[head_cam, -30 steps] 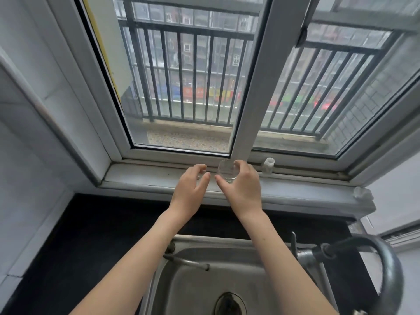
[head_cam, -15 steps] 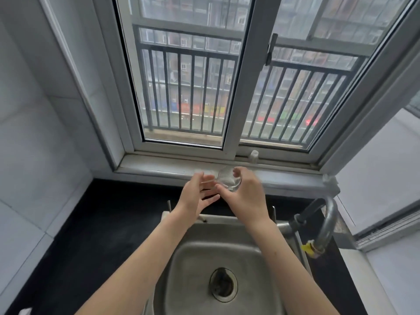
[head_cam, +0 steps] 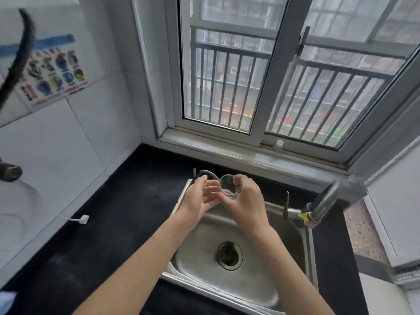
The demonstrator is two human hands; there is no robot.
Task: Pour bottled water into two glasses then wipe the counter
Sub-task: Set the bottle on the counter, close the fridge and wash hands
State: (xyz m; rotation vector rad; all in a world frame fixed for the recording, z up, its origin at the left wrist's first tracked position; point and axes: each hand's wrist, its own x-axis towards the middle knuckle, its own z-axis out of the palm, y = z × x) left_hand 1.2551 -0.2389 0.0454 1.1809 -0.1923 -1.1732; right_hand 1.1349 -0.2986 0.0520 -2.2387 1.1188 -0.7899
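Note:
A small clear glass point(head_cam: 229, 186) is in the air above the back edge of the steel sink point(head_cam: 193, 260). My right hand point(head_cam: 244, 202) grips it from the right, fingers curled round its wall. My left hand point(head_cam: 202, 196) is just left of the glass with its palm turned toward it and its fingers relaxed; whether they touch the glass is unclear. The black counter point(head_cam: 118, 212) lies around the sink. No bottle and no second glass are in view.
A grey faucet spout point(head_cam: 334, 196) reaches in from the right over the sink. A small white bottle-like thing point(head_cam: 278, 145) stands on the window sill point(head_cam: 227, 153). A white plug on a cable point(head_cam: 83, 219) lies on the counter at left, beside the tiled wall.
Both hands have come back from the window sill toward the sink, the right one carrying the glass. My view has tipped down and swung left.

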